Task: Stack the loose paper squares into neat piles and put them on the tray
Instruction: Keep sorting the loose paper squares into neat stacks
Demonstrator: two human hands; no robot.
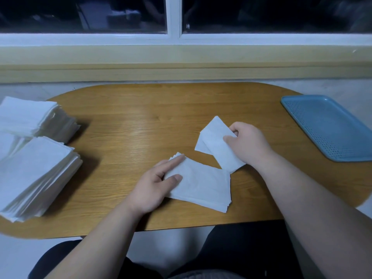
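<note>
On the surface, two big stacks sit at 9 o'clock. The tray lies at 3 o'clock, nearer the right hand. The left hand pinches the small pile by its near-left edge, thumb on top. At 1 o'clock of it, the right fingers pinch a few squares, long axis running 11 to 5.

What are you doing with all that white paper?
A person sits at a wooden table sorting white paper squares. The left hand holds a small pile down on the table, and the right hand pinches a few more squares just beside it, seemingly to add them. Two big stacks wait at the left. The blue tray sits at the right, with no pile on it yet.
</note>
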